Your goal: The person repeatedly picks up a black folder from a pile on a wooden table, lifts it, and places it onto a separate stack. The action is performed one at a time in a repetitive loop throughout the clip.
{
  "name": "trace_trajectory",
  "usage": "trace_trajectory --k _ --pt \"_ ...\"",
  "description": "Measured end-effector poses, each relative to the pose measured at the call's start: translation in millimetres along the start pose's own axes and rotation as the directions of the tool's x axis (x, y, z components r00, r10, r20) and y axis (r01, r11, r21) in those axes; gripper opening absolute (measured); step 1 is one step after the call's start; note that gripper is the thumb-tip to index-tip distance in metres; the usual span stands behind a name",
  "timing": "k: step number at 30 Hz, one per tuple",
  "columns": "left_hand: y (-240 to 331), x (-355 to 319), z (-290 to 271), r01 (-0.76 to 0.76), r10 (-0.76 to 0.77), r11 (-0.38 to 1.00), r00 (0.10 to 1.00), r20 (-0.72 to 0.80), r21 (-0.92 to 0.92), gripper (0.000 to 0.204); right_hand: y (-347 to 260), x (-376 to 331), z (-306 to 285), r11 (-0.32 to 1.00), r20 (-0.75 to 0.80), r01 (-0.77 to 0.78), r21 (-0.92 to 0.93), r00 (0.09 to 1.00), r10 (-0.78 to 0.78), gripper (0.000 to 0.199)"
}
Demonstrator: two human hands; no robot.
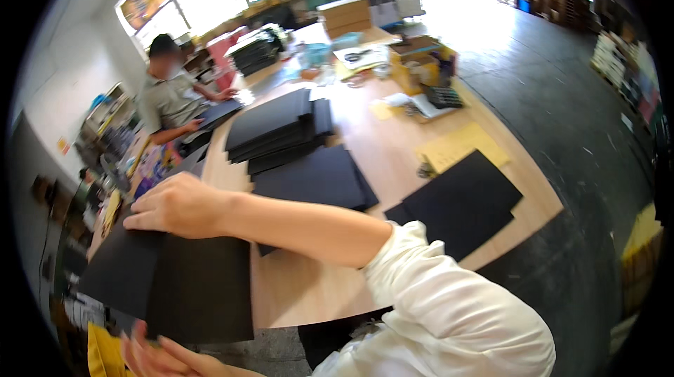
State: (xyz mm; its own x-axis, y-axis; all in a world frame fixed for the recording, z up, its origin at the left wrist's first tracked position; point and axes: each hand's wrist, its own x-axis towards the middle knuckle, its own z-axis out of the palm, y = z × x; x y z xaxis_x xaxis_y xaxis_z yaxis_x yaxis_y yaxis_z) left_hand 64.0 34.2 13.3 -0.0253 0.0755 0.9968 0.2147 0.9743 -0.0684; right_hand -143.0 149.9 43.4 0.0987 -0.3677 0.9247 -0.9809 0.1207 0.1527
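A large black cardboard folder, with a crease between two panels, lies at the left, its near edge past the table edge. My right hand reaches across to its far edge, fingers bent together over the black board. Below the near edge is my left hand, slightly blurred, fingers apart; one fingertip is at the board's edge. Beyond my right forearm lie more flat black boards and a taller stack of black folders. Other black boards lie at the right.
A co-worker at the far left holds a black folder. On the wooden table are yellow paper, a calculator, a yellow carton and a brown box. A yellow bin stands lower left.
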Motion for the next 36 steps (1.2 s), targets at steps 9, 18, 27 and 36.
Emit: trace_trajectory --k 9,18,27,36 --pt "172 -130 97 0.453 0.373 0.554 0.614 0.695 -0.698 0.034 -88 -190 -330 0.553 -0.023 -0.531 -0.642 0.734 0.678 0.059" --pt "235 -223 109 0.259 0.696 0.555 0.376 0.612 -0.79 0.05 -198 -390 -360 0.342 0.322 -0.448 -0.826 0.122 0.939 0.069" --pt "217 -226 110 0.29 0.671 0.57 0.376 0.639 -0.769 0.053 -178 -341 -355 0.088 0.278 -0.49 -0.867 -0.33 0.902 0.076" --pt "40 -108 28 0.221 -0.032 0.788 0.947 0.321 -0.574 0.019 -68 -124 -151 0.911 0.525 -0.411 -0.037 0.768 0.368 0.024"
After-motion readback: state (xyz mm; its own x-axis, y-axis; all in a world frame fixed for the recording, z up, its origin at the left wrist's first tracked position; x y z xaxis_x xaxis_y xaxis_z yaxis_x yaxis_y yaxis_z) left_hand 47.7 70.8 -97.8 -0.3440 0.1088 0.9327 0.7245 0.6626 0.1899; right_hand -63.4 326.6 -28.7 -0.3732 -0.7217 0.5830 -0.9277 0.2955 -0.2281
